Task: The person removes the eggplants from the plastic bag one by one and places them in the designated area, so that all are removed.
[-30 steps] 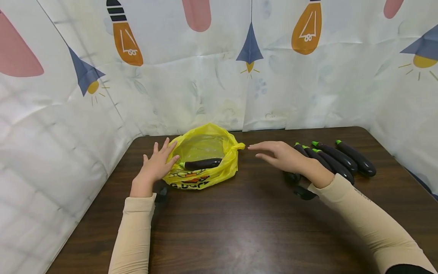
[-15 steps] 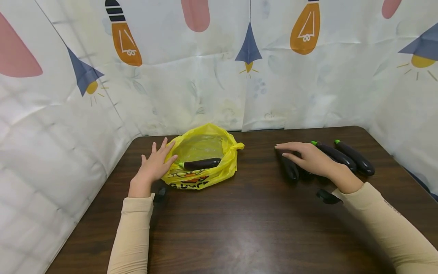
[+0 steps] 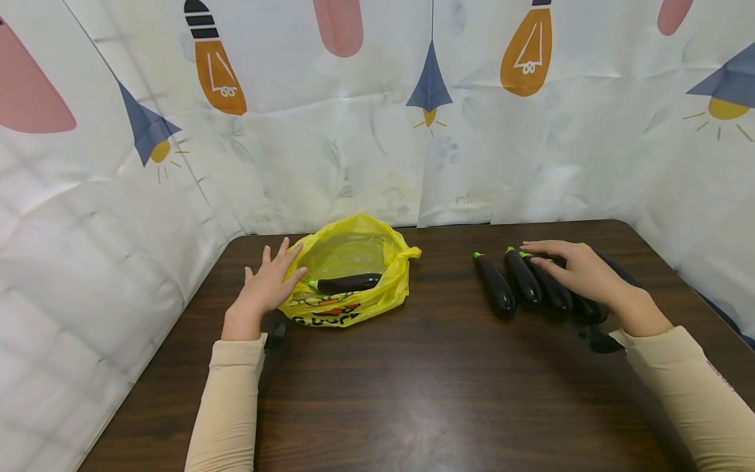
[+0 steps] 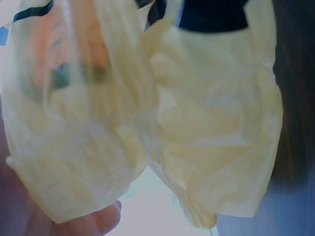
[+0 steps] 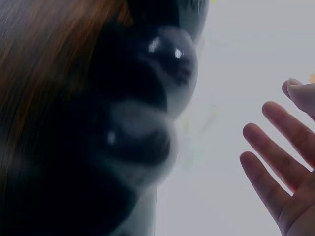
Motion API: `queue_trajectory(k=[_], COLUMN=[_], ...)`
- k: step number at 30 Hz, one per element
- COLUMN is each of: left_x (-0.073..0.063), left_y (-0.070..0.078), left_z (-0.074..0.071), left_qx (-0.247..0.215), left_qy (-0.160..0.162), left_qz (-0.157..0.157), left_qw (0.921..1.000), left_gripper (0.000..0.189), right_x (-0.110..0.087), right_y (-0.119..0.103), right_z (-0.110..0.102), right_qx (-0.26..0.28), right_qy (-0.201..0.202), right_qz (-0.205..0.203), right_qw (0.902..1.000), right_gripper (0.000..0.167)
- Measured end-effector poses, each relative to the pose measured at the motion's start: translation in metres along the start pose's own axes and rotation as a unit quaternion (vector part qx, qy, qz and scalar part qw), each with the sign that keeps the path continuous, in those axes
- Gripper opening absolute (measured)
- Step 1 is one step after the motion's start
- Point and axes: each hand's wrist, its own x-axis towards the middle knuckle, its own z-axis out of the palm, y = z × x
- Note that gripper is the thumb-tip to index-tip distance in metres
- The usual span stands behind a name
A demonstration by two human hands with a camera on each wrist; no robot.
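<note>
A yellow plastic bag [image 3: 377,308] stands with its mouth wide at the table's left-centre, one eggplant [image 3: 349,283] lying inside. Spread fingers of my left hand [image 3: 265,288] rest against the bag's left rim; in the left wrist view the bag [image 4: 206,123] looks pale and covers most of that hand [image 4: 93,221]. To the right, several dark eggplants [image 3: 497,285] with green stem ends lie in a row. Over the row hovers my right hand [image 3: 580,269], fingers extended and holding nothing. In the right wrist view, rounded eggplant ends [image 5: 138,140] sit left of that hand [image 5: 290,162].
The dark wooden table [image 3: 401,393] has a rounded far right corner. Behind and beside it hangs a white patterned cloth [image 3: 354,144]. A dark wrist camera [image 3: 601,339] shows beneath my right wrist, close above the tabletop.
My right hand has moved from beside the bag's knotted corner rightward to above the eggplants, uncovering the leftmost ones. My left hand, the bag and the eggplant in it stay in place.
</note>
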Motion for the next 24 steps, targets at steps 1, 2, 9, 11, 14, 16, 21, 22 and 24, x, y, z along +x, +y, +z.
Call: queue_trajectory(k=[1, 2, 9, 11, 14, 16, 21, 22, 24], left_x=[0.000, 0.000, -0.002, -0.002, -0.003, -0.003, -0.003, -0.004, -0.004], left_y=[0.000, 0.000, 0.001, 0.001, 0.001, 0.001, 0.000, 0.000, 0.000], left_z=[0.000, 0.000, -0.001, -0.001, -0.002, -0.003, -0.003, -0.003, -0.003], left_qx=[0.000, -0.001, -0.004, -0.003, -0.003, -0.005, -0.009, -0.011, -0.013], left_qy=[0.001, 0.001, -0.004, -0.004, -0.004, -0.005, -0.006, -0.005, -0.006], left_qz=[0.000, 0.000, 0.000, 0.000, 0.000, 0.001, 0.002, 0.002, 0.002], left_qw=[1.0000, 1.0000, 1.0000, 1.0000, 1.0000, 1.0000, 0.9999, 0.9999, 0.9999], left_gripper=[0.067, 0.067, 0.067, 0.067, 0.068, 0.068, 0.069, 0.069, 0.069], right_x=[-0.002, -0.004, -0.014, -0.016, -0.019, -0.021, -0.028, -0.029, -0.031], right_y=[0.002, 0.004, 0.015, 0.020, 0.027, 0.032, 0.043, 0.045, 0.048], right_z=[-0.002, -0.004, -0.012, -0.013, -0.015, -0.017, -0.022, -0.024, -0.028], right_qx=[-0.001, -0.002, -0.025, -0.033, -0.041, -0.044, -0.037, -0.036, -0.034], right_qy=[0.003, 0.005, 0.019, 0.020, 0.015, 0.011, -0.004, -0.009, -0.023], right_qz=[0.005, 0.008, 0.040, 0.052, 0.078, 0.093, 0.138, 0.148, 0.168], right_qw=[1.0000, 1.0000, 0.9987, 0.9979, 0.9960, 0.9946, 0.9898, 0.9884, 0.9849], right_gripper=[0.039, 0.038, 0.036, 0.035, 0.035, 0.036, 0.038, 0.038, 0.039])
